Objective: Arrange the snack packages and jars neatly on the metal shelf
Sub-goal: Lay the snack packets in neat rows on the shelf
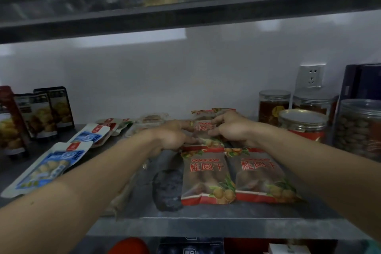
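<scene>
head: jars [303, 123], pouches [49, 169] flank held packet [203, 130]

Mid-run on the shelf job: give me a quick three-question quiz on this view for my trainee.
1. True or false: the left hand and the right hand both hold the same red-and-clear package.
2. Where on the metal shelf do the clear jars stand? A) left end B) right end C) front middle
3. How many matching packages lie flat, side by side, in front of the hands?

Key: 1 true; 2 B; 3 two.
</scene>
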Demonstrator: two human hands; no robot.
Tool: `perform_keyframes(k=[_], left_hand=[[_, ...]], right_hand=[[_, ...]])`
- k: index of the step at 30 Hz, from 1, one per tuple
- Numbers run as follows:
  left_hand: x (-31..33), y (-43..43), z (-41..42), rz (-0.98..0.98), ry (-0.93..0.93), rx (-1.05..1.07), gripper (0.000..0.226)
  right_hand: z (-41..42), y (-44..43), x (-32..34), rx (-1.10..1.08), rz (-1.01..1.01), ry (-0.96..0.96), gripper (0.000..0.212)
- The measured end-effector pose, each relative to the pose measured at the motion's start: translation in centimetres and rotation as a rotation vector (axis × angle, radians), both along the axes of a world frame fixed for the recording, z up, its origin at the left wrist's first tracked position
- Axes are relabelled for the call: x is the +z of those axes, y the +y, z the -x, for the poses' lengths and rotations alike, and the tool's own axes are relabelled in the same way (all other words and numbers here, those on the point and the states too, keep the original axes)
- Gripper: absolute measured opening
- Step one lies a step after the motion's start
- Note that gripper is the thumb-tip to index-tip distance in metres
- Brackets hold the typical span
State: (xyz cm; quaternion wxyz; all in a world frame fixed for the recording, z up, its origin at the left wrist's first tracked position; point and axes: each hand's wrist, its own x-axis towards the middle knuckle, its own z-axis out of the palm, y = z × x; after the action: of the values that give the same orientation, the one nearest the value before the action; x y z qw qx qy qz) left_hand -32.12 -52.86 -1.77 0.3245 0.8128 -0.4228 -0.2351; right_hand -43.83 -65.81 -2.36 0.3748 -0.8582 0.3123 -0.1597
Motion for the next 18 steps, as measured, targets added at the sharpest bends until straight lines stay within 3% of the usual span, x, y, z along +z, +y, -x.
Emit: perform_keyframes(k=[6, 8, 12, 16, 18], left_hand=[[0.2, 0.6, 0.8, 0.009, -0.069, -0.024, 0.05], [0.7, 0.8, 1.2, 0.018, -0.226, -0.056, 0.052], [1.3, 0.5, 1.8, 0.07, -0.613, -0.163, 0.054], [0.3, -0.3, 1.6, 0.083, -0.789, -0.235, 0.063], [-0.2, -0.6, 1.9, 0.123, -0.81, -0.269, 0.066]], right_hand=[[0.7, -0.1, 0.5, 0.01, 0.071, 0.016, 0.038], [1.4, -0.4, 1.3, 0.004, 0.152, 0.023, 0.037], [3.6, -1.0, 2.8, -0.07, 0.346, 0.108, 0.057], [4.6, -1.3, 1.7, -0.125, 0.321, 0.34, 0.049], [4.4, -1.5, 0.9, -0.134, 0.259, 0.347, 0.042]])
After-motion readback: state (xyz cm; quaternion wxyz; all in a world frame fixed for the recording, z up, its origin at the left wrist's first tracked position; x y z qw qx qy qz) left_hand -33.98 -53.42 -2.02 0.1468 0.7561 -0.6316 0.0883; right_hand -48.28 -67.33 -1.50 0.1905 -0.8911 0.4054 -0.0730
